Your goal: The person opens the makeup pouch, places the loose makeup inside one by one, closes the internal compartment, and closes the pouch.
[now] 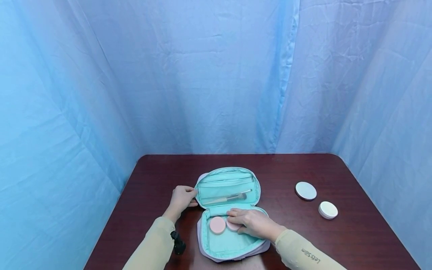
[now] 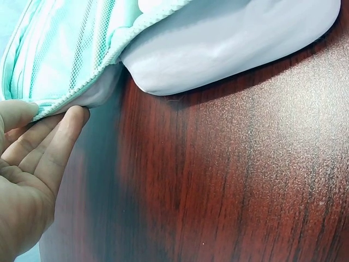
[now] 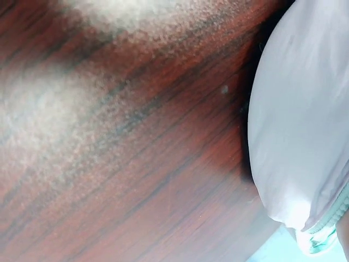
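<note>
A mint-lined zip cosmetic bag (image 1: 233,249), pale lilac outside, lies unzipped and spread flat on the table. My left hand (image 1: 182,198) pinches the left zip edge of its raised lid, thumb on the lining and fingers (image 2: 60,144) beneath. Over the lower half, my right hand (image 1: 254,224) grips a round pink case (image 1: 233,226), which its fingers partly cover. Beside that case, a second round pink case (image 1: 217,225) lies on the lining. Makeup brushes (image 1: 229,198) lie across the lid's inside. The right wrist view shows mainly the bag's lilac side (image 3: 300,109).
To the right on the dark wooden table (image 1: 287,236) lie a flat white-topped round tin (image 1: 305,191) and a smaller white round jar (image 1: 328,210). Blue curtains (image 1: 216,75) hang behind the table and on both sides.
</note>
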Motion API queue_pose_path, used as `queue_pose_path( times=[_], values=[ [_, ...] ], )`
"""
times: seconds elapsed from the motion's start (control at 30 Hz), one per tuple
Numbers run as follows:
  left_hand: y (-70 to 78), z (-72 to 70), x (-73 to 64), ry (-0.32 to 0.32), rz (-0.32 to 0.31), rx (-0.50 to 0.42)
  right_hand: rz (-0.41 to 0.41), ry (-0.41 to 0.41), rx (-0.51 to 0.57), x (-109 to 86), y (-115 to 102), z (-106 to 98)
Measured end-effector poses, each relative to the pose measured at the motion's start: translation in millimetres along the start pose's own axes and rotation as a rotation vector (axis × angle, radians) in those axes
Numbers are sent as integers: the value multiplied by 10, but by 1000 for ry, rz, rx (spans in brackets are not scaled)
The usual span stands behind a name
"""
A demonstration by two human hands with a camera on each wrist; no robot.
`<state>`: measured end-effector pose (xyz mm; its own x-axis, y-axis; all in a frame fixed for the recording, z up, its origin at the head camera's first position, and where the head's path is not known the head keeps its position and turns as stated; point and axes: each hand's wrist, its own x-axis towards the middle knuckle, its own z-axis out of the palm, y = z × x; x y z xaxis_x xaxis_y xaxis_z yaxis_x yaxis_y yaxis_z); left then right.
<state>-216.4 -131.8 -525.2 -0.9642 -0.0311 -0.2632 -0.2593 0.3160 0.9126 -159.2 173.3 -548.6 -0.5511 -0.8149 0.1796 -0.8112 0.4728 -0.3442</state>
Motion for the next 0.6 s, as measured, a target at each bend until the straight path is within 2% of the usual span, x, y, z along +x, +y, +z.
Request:
queue_pose_path(
  times=[0.37, 0.6],
  values=[
    [2, 3, -6, 3, 1, 2, -1, 23, -5, -8, 7, 30],
    [-3, 4, -15, 4, -4, 5, -7, 45, 12, -33, 37, -44]
  ],
)
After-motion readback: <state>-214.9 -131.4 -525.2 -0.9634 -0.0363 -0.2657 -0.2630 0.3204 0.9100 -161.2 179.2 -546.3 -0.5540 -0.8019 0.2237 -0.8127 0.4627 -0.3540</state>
